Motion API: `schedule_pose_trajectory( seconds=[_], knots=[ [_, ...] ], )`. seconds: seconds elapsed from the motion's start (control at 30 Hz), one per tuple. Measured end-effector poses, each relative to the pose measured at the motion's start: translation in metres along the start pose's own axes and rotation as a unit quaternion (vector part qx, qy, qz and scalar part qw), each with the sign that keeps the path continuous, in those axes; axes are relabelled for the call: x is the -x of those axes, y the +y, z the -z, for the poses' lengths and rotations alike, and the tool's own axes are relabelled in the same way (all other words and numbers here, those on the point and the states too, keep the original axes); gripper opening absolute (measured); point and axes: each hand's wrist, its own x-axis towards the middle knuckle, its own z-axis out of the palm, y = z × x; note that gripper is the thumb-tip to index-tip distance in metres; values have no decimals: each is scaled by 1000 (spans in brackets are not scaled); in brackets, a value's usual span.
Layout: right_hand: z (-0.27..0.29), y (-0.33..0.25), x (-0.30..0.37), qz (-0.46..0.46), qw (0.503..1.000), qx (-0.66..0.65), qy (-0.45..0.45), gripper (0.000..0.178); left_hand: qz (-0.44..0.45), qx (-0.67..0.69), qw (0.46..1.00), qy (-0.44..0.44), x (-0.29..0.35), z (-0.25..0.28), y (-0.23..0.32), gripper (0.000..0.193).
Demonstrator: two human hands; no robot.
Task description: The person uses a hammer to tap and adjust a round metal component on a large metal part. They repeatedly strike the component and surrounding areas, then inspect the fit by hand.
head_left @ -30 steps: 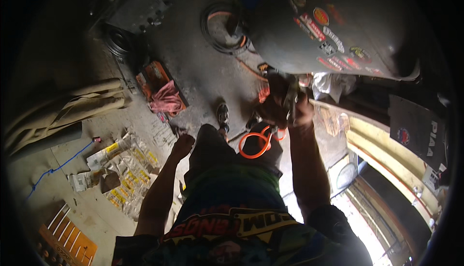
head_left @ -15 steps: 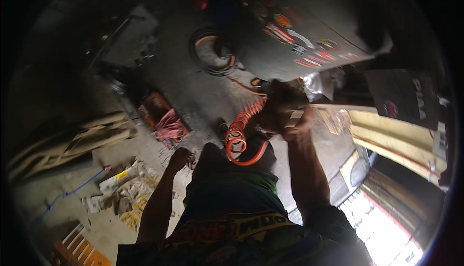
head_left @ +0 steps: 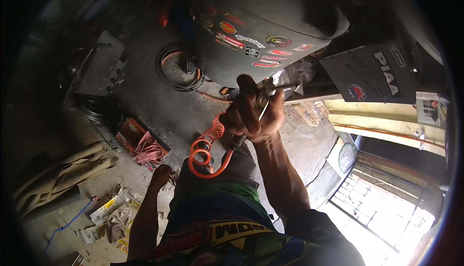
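Note:
My right hand [head_left: 257,116] is raised in front of me, its fingers wrapped round an air blow gun [head_left: 265,102] whose thin metal nozzle points to the right. Most of the gun's body is hidden by the fingers. From its lower end an orange coiled air hose [head_left: 193,156] loops down and away over my legs. Low on the left side, my left hand [head_left: 163,175] hangs beside my thigh with the fingers curled in; whatever they may hold is hidden. Just beyond the blow gun stands a large grey, sticker-covered tank-like body [head_left: 241,29].
An orange-red box [head_left: 126,143] with a pink rag [head_left: 148,149] lies on the floor at left. Beyond it are a black hose coil [head_left: 166,80] and a metal panel [head_left: 99,68]. Newspapers [head_left: 116,215] and folded tan fabric [head_left: 63,174] lie nearer. A dark panel [head_left: 369,75] stands at right.
The whole view has swung to the right, so the surroundings sit further left. My right hand, blurred before, is now sharper, with the blow gun's nozzle visible. My left hand still hangs low.

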Motion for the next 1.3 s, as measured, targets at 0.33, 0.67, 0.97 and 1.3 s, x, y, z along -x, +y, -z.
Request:
schedule_pose_trajectory(
  seconds=[0.33, 0.67, 0.97, 1.3],
  knots=[
    [-14, -4, 4, -73, 993, 36, -90, 56, -138, -40, 988, 58, 11, 13, 36, 23],
    [5, -2, 22, -93, 991, 53, -81, 61, -53, -49, 997, 10, 10, 12, 14, 31],
    [-10, 3, 1, -7, 999, 36, 39, 52, 20, 40, 999, 19, 11, 16, 22, 26],
    [18, -5, 11, -34, 992, -46, -114, 53, -111, -63, 992, 9, 8, 21, 32, 29]
  ],
)
